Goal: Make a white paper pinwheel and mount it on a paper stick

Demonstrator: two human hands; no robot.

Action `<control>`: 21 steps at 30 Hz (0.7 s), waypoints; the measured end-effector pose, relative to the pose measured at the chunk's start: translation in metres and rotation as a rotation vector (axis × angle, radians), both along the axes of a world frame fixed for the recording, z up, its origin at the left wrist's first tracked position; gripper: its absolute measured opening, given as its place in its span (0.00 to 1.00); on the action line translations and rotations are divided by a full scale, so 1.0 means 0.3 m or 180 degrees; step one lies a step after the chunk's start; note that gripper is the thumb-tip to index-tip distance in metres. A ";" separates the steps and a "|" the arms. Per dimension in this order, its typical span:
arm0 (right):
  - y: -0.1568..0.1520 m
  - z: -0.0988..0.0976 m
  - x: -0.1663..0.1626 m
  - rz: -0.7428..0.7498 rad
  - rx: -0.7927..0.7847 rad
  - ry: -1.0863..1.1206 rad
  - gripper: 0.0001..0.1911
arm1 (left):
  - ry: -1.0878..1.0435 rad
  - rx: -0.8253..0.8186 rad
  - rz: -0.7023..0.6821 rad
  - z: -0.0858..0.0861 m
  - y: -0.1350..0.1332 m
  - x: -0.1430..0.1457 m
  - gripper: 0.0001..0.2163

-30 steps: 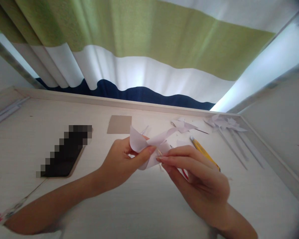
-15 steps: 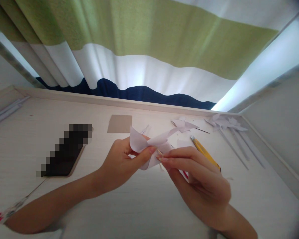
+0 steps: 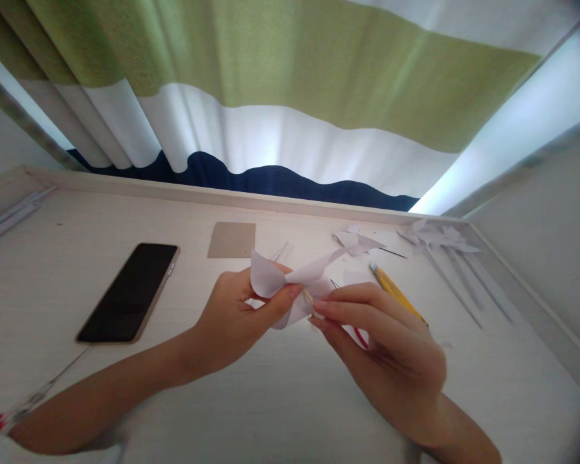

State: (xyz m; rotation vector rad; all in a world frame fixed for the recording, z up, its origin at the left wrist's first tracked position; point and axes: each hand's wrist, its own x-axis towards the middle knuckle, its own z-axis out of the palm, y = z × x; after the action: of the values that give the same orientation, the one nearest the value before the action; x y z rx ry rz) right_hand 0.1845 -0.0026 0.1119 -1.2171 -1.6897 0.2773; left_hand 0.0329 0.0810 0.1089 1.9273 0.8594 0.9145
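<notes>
A folded white paper pinwheel (image 3: 312, 274) is pinched between the thumb and fingers of my left hand (image 3: 239, 308), its curled blades spreading to both sides. My right hand (image 3: 384, 341) is closed just right of it, fingertips pinching a thin yellowish stick (image 3: 308, 296) like a toothpick, whose far end meets the paper near my left thumb. Whether the stick passes through the paper is hidden. Under my right hand shows a red curved handle (image 3: 361, 338), probably of scissors, mostly covered.
A yellow box cutter (image 3: 399, 293) lies beyond my right hand. Paper pinwheels on sticks (image 3: 439, 241) lie at the back right, near a white paper piece (image 3: 355, 243) with a thin dark rod. A brown square card (image 3: 232, 240) and a phone (image 3: 128, 293) are left; a striped curtain (image 3: 280, 135) hangs behind.
My right fingertips have shifted slightly along the stick, and the thumb shows more clearly below it. My left hand and the pinwheel have hardly moved.
</notes>
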 end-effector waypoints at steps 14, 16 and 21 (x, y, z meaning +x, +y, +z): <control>-0.022 -0.044 0.012 -0.0142 0.0274 -0.1223 0.20 | 0.0071 0.0199 0.0073 -0.016 0.001 0.006 0.03; -0.020 -0.052 0.012 -0.0123 0.0261 -0.1226 0.21 | 0.0101 0.0246 0.0098 -0.020 0.002 0.008 0.03; -0.013 -0.065 0.008 -0.0146 0.0289 -0.1202 0.21 | 0.0137 0.0324 0.0141 -0.034 0.006 0.008 0.04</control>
State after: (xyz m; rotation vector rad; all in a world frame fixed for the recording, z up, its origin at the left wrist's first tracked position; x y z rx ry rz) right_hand 0.1867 -0.0066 0.0924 -1.2963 -1.9683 -0.0633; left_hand 0.0354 0.0828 0.0987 2.0287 0.8992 0.9627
